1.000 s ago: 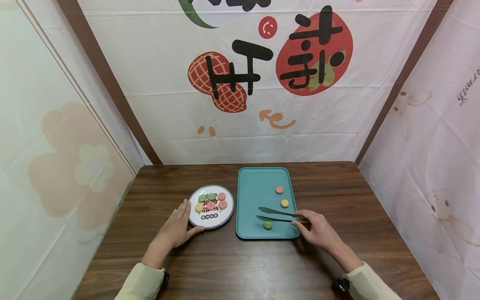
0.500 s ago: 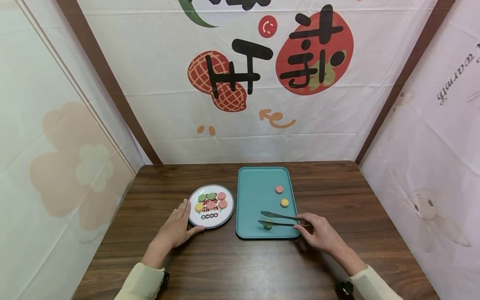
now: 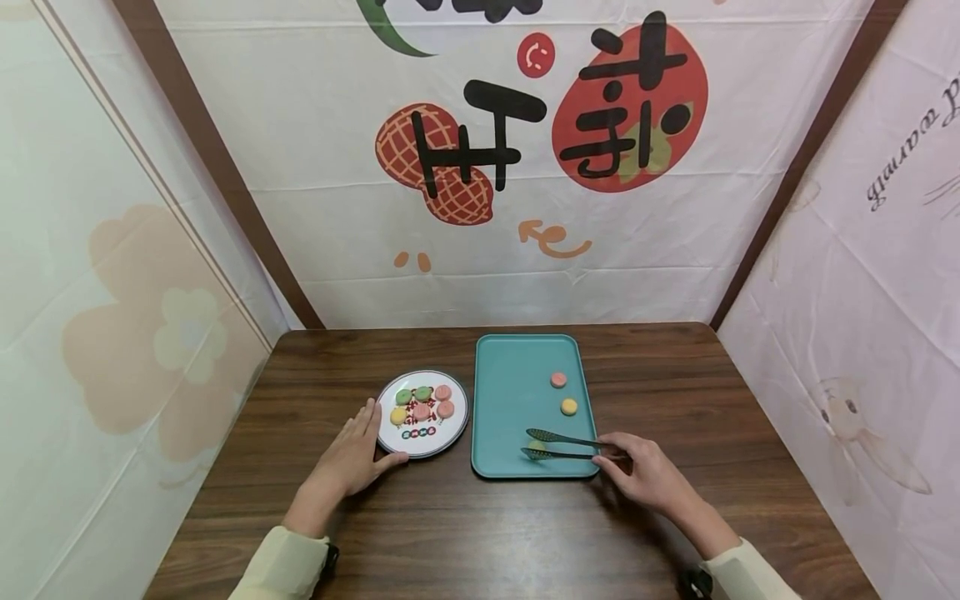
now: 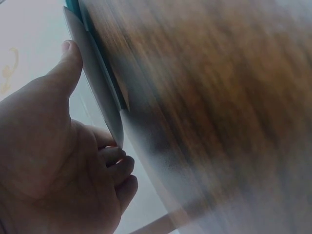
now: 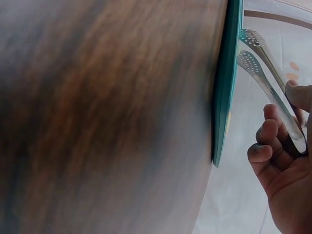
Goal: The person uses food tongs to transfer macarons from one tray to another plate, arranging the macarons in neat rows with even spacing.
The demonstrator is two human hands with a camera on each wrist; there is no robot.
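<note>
In the head view my left hand [image 3: 350, 454] rests at the left and near rim of a round white plate [image 3: 447, 432], fingers extended and thumb spread. The plate bears several green, pink and yellow macarons [image 3: 422, 412]. My right hand [image 3: 647, 472] holds metal tongs [image 3: 566, 439], pinched between thumb and fingers in the right wrist view. Spread apart, the tongs' perforated tips lie over the near part of a teal tray [image 3: 510, 367]. Between them shows a green macaron [image 3: 537, 447], partly hidden by the nearer arm.
Farther back on the tray lie a yellow macaron [image 3: 569, 407] and a pink macaron [image 3: 558, 380]. Tray and plate stand close side by side on a dark wooden table [image 3: 450, 533]. Behind the table hangs a printed white cloth [image 3: 345, 283].
My right hand and the tongs have shifted slightly right and nearer. The tongs' arms now lie either side of the green macaron instead of beyond it. My left hand has stayed at the plate.
</note>
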